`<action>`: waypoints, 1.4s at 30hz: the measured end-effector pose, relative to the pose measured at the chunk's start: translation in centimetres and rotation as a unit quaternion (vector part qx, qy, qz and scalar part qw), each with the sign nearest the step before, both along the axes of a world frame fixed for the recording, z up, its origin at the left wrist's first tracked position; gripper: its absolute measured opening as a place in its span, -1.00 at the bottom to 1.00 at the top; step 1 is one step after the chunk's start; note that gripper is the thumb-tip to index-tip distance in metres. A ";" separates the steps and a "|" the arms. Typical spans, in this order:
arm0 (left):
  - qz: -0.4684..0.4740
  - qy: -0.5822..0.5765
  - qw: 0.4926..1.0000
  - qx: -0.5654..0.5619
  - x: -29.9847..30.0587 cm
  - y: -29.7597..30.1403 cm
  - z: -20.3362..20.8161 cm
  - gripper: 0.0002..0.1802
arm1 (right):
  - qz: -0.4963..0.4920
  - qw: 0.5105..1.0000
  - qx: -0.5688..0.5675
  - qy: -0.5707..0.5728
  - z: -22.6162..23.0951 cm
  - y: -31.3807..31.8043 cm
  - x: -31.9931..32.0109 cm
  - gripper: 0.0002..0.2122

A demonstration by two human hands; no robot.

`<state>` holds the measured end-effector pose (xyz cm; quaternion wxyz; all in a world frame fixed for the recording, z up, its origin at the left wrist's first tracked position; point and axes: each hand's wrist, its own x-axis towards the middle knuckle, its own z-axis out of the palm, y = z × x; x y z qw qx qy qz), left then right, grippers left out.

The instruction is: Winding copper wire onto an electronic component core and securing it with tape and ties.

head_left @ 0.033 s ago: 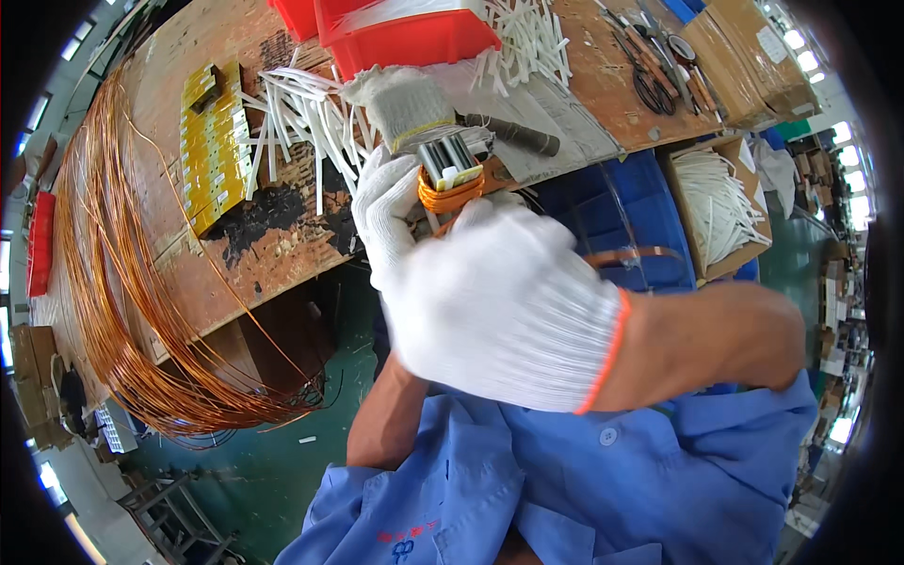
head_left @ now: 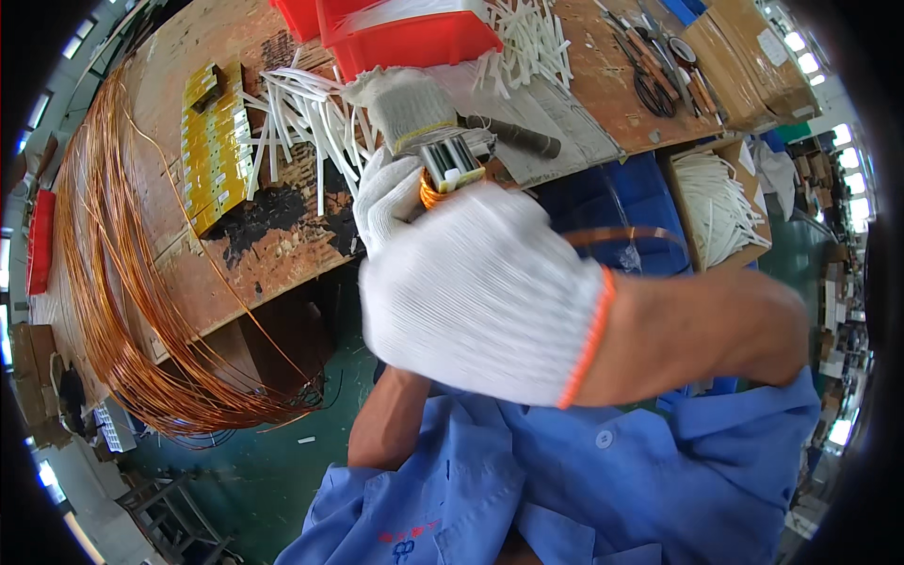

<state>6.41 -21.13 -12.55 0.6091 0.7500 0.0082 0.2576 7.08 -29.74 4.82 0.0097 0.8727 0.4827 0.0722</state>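
Observation:
A small copper wire coil (head_left: 430,192) with dark metal bars (head_left: 446,160) and a pale end plate stands upright just beyond the bench's front edge. My left hand (head_left: 386,193), in a white knit glove, is closed around its left side. Across the front lies my right hand (head_left: 461,292), gloved in white with an orange cuff and slightly blurred. Its back covers the lower part of the coil, and its fingers are hidden. Just behind the coil rests a grey cloth bundle (head_left: 407,108). A dark rod (head_left: 513,137) lies to its right.
A big loop of copper wire (head_left: 122,282) drapes over the bench's left side. Yellow taped blocks (head_left: 212,151) and white sleeving pieces (head_left: 315,122) lie beside it. Red bins (head_left: 410,42), scissors (head_left: 654,89) and a carton of white tubes (head_left: 720,202) stand further back and right.
My right hand has shifted left and up over the coil, covering more of its copper winding. My left hand keeps nearly the same place.

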 end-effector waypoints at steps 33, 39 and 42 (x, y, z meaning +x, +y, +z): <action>0.013 -0.100 0.995 -0.003 1.2 0.5 1.7 -0.30 | -0.169 0.904 0.061 0.387 -1.0 -6.1 13.3 -0.62; -0.053 -0.170 0.981 0.080 1.4 0.8 1.8 -0.09 | -0.099 0.985 0.016 0.137 -2.2 -9.6 -2.4 -0.91; -0.047 -0.164 0.983 0.071 1.5 1.3 1.8 -0.05 | -0.081 0.988 -0.102 0.078 0.2 -4.0 -4.8 -0.84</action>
